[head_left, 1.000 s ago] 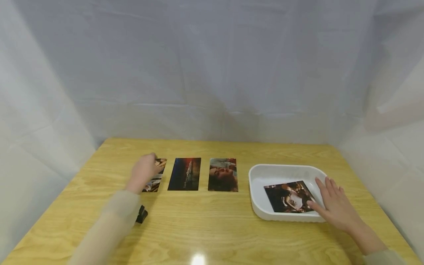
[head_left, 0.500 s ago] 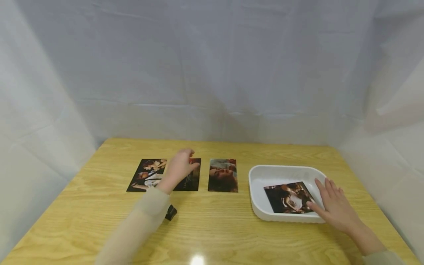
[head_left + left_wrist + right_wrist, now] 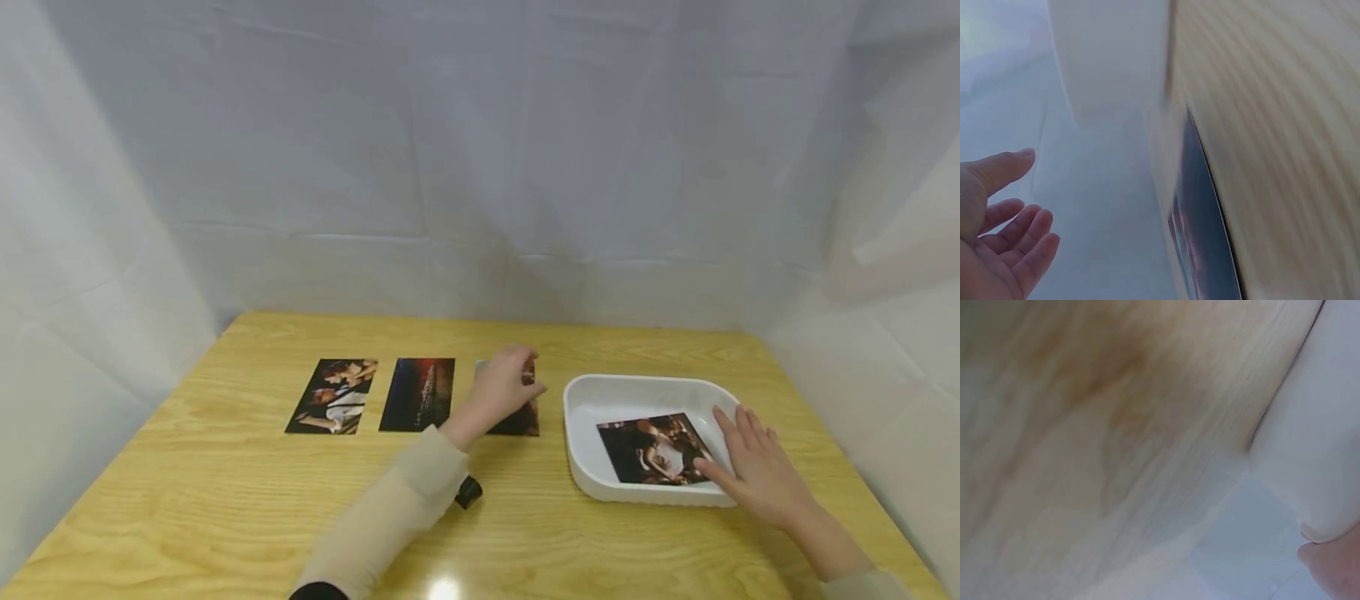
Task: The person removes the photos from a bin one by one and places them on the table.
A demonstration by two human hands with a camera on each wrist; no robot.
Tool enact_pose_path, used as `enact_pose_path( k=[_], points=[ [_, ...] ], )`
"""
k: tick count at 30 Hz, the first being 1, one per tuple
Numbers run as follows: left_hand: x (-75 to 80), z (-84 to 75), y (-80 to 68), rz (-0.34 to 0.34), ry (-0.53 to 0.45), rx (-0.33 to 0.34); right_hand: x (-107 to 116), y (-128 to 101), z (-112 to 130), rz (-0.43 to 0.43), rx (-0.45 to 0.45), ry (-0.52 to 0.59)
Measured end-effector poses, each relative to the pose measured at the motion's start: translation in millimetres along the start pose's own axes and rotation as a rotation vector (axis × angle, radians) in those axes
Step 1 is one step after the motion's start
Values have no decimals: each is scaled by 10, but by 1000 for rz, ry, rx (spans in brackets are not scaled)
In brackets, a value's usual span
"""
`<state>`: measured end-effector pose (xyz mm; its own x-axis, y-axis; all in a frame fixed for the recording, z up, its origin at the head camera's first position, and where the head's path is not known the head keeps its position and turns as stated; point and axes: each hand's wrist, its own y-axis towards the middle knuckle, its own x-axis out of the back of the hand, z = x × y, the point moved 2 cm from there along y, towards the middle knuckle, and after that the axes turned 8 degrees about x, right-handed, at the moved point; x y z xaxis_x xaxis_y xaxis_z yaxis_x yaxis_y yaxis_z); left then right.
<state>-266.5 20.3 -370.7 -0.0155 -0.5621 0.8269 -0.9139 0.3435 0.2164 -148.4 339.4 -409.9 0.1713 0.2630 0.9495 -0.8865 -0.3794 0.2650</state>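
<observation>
Three photos lie in a row on the wooden table (image 3: 225, 500): a couple photo (image 3: 332, 397), a dark ship photo (image 3: 417, 394) and a face photo (image 3: 521, 422). My left hand (image 3: 507, 383) is over the face photo and hides most of it. In the left wrist view the left hand's fingers (image 3: 1019, 240) are loosely spread and hold nothing, beside a dark photo (image 3: 1204, 237). My right hand (image 3: 753, 462) rests flat on the right side of a white tray (image 3: 579, 400), its thumb at the corner of a photo (image 3: 648, 450) lying inside.
White cloth (image 3: 480, 167) hangs behind and on both sides of the table. The tray (image 3: 1322, 425) sits on the right part of the table. Bare wood stretches along the front edge. A small black wrist device (image 3: 468, 492) is under the left sleeve.
My left hand has travelled right, from the couple photo past the ship photo to the face photo. The couple photo now lies uncovered. The right hand has not moved.
</observation>
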Motion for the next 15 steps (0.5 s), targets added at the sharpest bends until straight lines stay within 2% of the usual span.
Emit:
enact_pose_path(
  k=[8, 15],
  points=[
    [-304, -312, 19, 18, -80, -33, -15, 17, 6, 14, -10, 0],
    [-452, -523, 60, 25, -118, -98, -9, 8, 1, 19, -18, 7]
  ],
)
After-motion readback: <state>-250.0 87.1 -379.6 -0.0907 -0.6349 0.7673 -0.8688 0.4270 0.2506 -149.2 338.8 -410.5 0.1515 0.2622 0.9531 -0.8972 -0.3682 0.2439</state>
